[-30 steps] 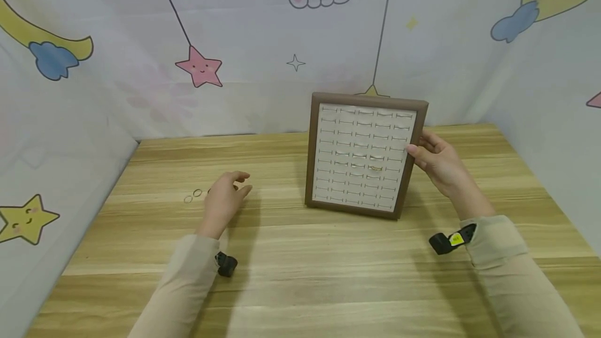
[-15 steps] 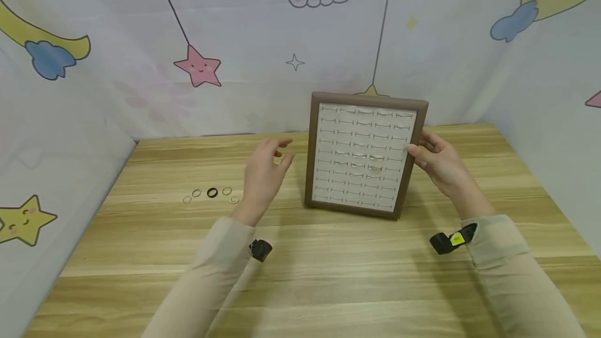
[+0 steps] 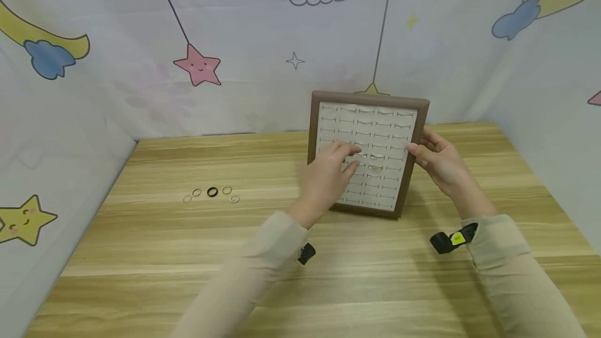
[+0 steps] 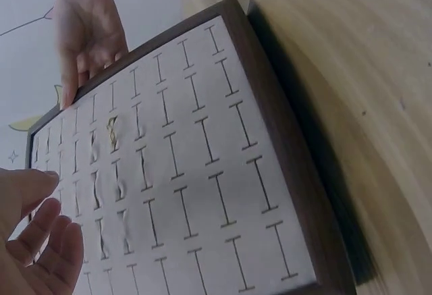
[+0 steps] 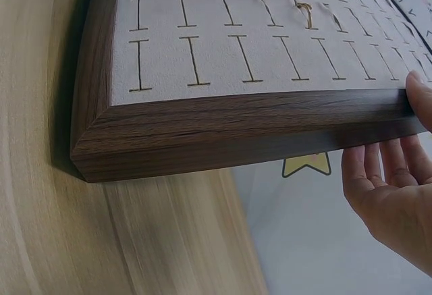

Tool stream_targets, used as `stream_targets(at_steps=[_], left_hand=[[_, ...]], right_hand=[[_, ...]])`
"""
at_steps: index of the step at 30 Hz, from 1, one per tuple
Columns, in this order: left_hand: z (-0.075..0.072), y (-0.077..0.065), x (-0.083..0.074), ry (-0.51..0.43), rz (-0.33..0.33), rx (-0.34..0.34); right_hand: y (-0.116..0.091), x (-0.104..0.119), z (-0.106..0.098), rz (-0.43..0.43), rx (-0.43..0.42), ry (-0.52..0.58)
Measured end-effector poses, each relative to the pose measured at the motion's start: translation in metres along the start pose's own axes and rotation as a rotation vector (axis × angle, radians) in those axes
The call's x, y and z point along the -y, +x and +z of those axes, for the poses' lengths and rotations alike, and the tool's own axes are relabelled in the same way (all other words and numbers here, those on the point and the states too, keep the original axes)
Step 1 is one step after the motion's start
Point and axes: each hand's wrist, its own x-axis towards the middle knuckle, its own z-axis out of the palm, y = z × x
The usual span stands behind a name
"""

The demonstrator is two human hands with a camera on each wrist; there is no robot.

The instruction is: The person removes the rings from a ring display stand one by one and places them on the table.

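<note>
A ring display board (image 3: 371, 184) with a brown wood-grain frame and a white slotted panel stands leaning back on the table. My right hand (image 3: 441, 166) grips its right edge, thumb at the front and fingers behind. One gold ring (image 4: 113, 133) sits in a slot near the middle; several slots around it bulge open. In front of the board's left half is my left hand (image 3: 324, 179), thumb and forefinger apart and no thing visible between them. It covers part of the panel in the head view. The left wrist view shows its other fingers loosely bent.
Several loose rings lie on the wooden table (image 3: 155, 244) to the left, among them a black ring (image 3: 212, 192) and a gold-toned ring (image 3: 227, 190). A white cloth (image 3: 253, 93) printed with stars and moons hangs behind and at both sides.
My left hand has moved right, from over the loose rings to the front of the board, uncovering the rings. The right hand and the board stay in place.
</note>
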Motion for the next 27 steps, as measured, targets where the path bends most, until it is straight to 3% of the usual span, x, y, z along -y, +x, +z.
stream_targets(at_steps=[5, 12, 18, 27], left_hand=[[0.017, 0.003, -0.009, 0.036, 0.016, 0.058], [0.034, 0.005, -0.013, 0.051, 0.022, 0.047], [0.042, 0.007, -0.013, 0.055, -0.010, 0.057], [0.045, 0.006, -0.015, 0.120, -0.007, 0.058]], right_hand=[[0.000, 0.002, 0.000, 0.003, -0.002, -0.001], [0.001, 0.002, 0.001, -0.002, -0.001, -0.014], [0.001, 0.002, 0.002, 0.003, -0.009, -0.011], [-0.001, 0.001, 0.002, 0.012, -0.020, -0.006]])
